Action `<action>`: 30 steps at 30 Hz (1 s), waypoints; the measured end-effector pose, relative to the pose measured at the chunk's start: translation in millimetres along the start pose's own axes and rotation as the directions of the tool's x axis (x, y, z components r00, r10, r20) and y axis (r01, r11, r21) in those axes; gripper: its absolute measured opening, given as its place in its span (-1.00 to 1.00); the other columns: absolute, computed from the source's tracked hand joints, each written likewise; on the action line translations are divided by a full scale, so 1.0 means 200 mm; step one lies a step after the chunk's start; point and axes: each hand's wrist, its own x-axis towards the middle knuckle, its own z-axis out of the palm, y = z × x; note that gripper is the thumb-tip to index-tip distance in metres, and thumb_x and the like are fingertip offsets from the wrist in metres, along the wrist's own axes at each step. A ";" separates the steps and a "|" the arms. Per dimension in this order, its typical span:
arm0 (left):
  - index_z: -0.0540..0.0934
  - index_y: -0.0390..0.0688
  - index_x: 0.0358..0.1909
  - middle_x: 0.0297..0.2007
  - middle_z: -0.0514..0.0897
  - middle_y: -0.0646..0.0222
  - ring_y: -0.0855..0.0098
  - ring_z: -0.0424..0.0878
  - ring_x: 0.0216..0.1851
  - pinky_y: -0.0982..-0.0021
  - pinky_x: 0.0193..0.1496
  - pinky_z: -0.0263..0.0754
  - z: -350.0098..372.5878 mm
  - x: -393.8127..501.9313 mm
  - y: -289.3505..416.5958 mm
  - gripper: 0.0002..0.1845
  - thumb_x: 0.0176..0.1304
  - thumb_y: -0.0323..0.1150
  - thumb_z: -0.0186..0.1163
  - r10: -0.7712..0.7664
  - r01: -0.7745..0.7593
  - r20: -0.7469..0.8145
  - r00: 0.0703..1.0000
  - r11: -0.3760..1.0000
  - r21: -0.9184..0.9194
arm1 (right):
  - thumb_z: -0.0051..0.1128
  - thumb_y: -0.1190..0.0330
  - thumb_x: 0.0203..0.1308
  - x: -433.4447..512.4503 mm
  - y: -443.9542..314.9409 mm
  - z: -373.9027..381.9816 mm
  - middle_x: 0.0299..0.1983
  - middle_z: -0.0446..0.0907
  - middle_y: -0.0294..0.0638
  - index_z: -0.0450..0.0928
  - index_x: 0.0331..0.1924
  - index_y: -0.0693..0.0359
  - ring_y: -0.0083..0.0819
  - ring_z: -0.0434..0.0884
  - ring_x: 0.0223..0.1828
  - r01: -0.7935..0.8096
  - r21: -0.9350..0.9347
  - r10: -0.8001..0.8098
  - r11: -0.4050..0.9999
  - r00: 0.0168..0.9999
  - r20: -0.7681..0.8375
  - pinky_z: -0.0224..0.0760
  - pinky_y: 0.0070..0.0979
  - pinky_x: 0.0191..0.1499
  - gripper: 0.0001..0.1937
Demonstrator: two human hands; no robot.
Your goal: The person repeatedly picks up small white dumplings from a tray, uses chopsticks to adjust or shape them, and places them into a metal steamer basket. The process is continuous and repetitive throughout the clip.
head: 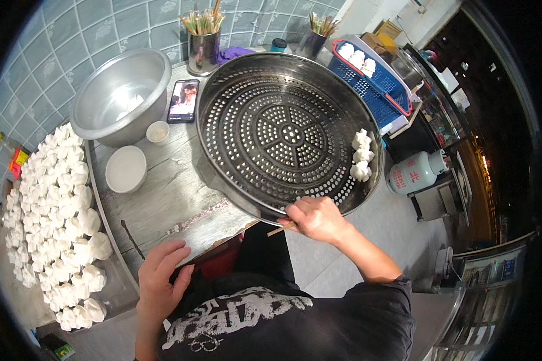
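My right hand point(316, 219) grips the near rim of a round perforated metal steamer tray point(253, 180), and a thin wooden stick point(278, 230) pokes out from under its fingers. A short row of white dumplings point(362, 155) lies along the tray's right inner side. My left hand point(162, 275) is empty with its fingers apart, just off the table's near edge. To its left a metal tray point(110, 234) bears many white dumplings point(63, 198) packed closely together. A white bowl point(126, 169) and a small cup point(157, 132) stand between the two trays.
Behind the bowl are a large metal basin point(122, 94), a phone point(183, 101) and a metal holder of sticks point(203, 52). A purple cloth point(235, 55) lies behind the steamer. Right of it stand a blue plastic basket point(370, 90) and a gas cylinder point(415, 173) lower down.
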 end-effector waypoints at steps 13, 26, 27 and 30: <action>0.60 -0.24 -0.10 -0.09 0.64 0.13 0.10 0.62 -0.06 0.26 -0.01 0.51 -0.05 -0.14 -0.05 -0.65 0.01 -0.55 0.35 -0.014 0.015 -0.030 0.999 1.000 0.007 | 0.38 0.05 -0.09 0.02 -0.01 -0.03 -0.54 0.46 -0.27 0.56 -0.28 0.20 -0.29 0.50 -0.57 0.009 -0.022 -0.012 1.000 0.987 -0.158 0.36 -0.38 -0.58 -0.58; 0.62 -0.22 -0.16 -0.13 0.63 0.19 0.13 0.61 -0.11 0.25 -0.10 0.56 -0.19 -0.47 -0.09 -0.65 -0.06 -0.56 0.38 -0.017 0.064 -0.276 0.961 0.984 0.164 | 0.05 0.48 0.27 1.09 -0.41 0.04 -0.34 0.54 -0.07 0.56 -0.18 0.37 -0.19 0.55 -0.36 0.283 0.626 -0.202 0.726 0.959 -0.199 0.42 -0.41 -0.26 -0.86; 0.62 -0.20 -0.16 -0.14 0.63 0.20 0.14 0.61 -0.11 0.25 -0.11 0.56 -0.20 -0.53 -0.10 -0.65 -0.07 -0.55 0.38 -0.035 0.093 -0.297 0.954 0.978 0.186 | 0.09 0.49 0.26 1.20 -0.47 0.15 -0.34 0.54 -0.09 0.57 -0.18 0.35 -0.21 0.56 -0.36 0.165 0.641 -0.105 0.750 0.986 -0.132 0.42 -0.41 -0.25 -0.88; 0.61 -0.23 -0.14 -0.10 0.61 0.17 0.07 0.58 -0.06 0.19 -0.04 0.55 -0.26 -0.69 -0.08 -0.60 -0.12 -0.55 0.40 -0.058 0.185 -0.402 0.914 0.941 0.285 | 0.12 0.49 0.25 1.48 -0.51 0.41 -0.28 0.57 -0.06 0.58 -0.19 0.31 -0.19 0.61 -0.31 0.222 0.638 -0.241 0.737 0.969 -0.058 0.44 -0.41 -0.20 -0.90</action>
